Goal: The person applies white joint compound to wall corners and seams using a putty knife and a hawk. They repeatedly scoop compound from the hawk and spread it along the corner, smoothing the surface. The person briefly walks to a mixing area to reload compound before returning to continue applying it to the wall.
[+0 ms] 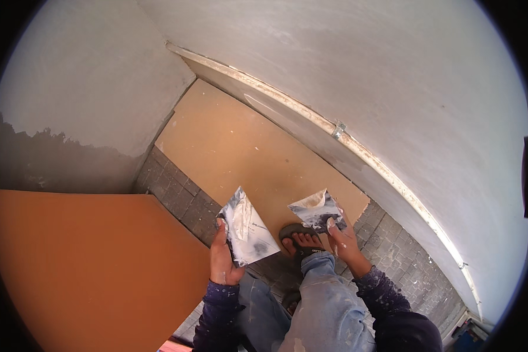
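Note:
My left hand (222, 258) is closed on the edge of a wide metal putty knife (255, 234), its flat blade smeared with white putty. In my right hand (345, 239) is a smaller putty knife (311, 203), gripped with the thumb on top, and a lump of pale putty sits on its blade. The two blades are held apart at about the same height, with the smaller one to the right. White spots of putty mark both hands and the dark sleeves.
A pale wall (381, 64) with a white pipe (369, 155) along it rises ahead and to the right. Tan board (246, 135) lies on grey pavers (173, 190). An orange panel (88, 258) stands at left. My sandaled foot (302, 239) is below the knives.

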Demonstrator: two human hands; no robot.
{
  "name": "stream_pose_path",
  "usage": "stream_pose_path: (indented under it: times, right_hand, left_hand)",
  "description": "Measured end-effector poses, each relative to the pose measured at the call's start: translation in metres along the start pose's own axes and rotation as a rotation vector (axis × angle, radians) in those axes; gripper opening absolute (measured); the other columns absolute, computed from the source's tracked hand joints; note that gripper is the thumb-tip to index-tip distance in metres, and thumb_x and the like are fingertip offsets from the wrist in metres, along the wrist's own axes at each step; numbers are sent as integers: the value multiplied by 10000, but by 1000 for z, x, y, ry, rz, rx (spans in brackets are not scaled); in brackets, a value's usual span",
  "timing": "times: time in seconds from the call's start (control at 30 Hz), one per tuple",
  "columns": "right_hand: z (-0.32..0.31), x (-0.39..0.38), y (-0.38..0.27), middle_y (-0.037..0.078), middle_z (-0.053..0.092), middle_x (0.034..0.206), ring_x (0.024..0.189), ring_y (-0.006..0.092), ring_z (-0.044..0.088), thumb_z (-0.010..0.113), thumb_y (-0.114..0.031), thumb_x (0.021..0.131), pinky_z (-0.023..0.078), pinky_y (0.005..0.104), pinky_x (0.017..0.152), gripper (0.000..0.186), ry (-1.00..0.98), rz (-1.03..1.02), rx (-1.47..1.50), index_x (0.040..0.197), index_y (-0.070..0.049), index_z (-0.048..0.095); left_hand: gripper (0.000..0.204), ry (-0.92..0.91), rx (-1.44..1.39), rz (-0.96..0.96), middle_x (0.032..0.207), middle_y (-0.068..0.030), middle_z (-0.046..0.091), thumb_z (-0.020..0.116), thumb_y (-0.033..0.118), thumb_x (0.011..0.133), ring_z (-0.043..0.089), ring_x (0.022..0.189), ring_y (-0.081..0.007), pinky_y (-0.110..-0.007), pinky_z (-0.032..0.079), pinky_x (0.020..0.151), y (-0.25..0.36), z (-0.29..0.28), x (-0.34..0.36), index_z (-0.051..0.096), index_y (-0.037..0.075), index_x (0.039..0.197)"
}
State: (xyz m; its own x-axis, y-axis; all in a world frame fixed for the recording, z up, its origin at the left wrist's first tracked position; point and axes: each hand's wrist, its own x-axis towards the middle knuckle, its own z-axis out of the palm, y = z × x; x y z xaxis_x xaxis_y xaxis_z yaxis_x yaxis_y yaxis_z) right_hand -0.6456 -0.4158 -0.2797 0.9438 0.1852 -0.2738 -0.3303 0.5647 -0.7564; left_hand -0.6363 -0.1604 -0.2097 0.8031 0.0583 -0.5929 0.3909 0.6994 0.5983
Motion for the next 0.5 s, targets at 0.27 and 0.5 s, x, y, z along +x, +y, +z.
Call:
stream_pose_path:
  times: [0.27,0.5]
  right_hand:
    - [79,71,-32,103,417,1399,1282,381,399,652,-28,802,410,449,1028,597,-693,-839,-1144,1346,-239,525]
    - [93,209,56,128,547,1263,1102,293,588,484,-115,969,513,493,930,279,-157,333,423,1241,-65,519]
  left_hand:
    - [453,-110,-217,-28,1240,-81,615,476,381,1001,603,1086,-213,-367,471,957,28,13,2,502,67,1326]
    - [315,257,-182,249,790,-22,650,491,396,987,598,556,-130,-272,477,463,40,-27,-5,612,112,1049]
